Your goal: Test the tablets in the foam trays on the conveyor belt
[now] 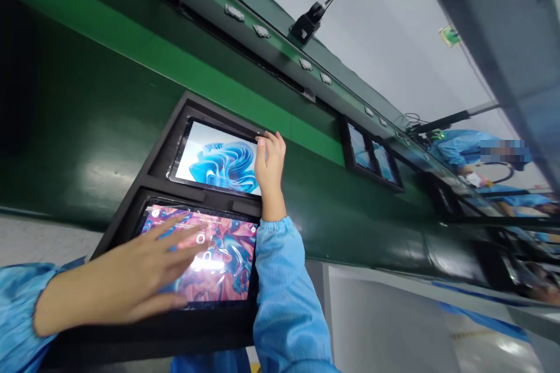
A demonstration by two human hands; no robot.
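Observation:
A black foam tray (pixel 131 204) on the green conveyor belt (pixel 87 99) holds two lit tablets. My left hand (pixel 144 268) lies flat with fingers spread over the near tablet (pixel 227 256), whose screen shows a pink and blue swirl. My right hand (pixel 270 163) reaches past it and grips the right edge of the far tablet (pixel 219 160), which shows a blue swirl on white; its fingers curl over the top corner. Both arms wear blue sleeves.
A second black tray with two lit tablets (pixel 370 154) sits farther along the belt. Beyond it a person in blue (pixel 464 151) works at the line. A black sensor bracket (pixel 308 20) stands on the belt's far rail. Grey floor lies below right.

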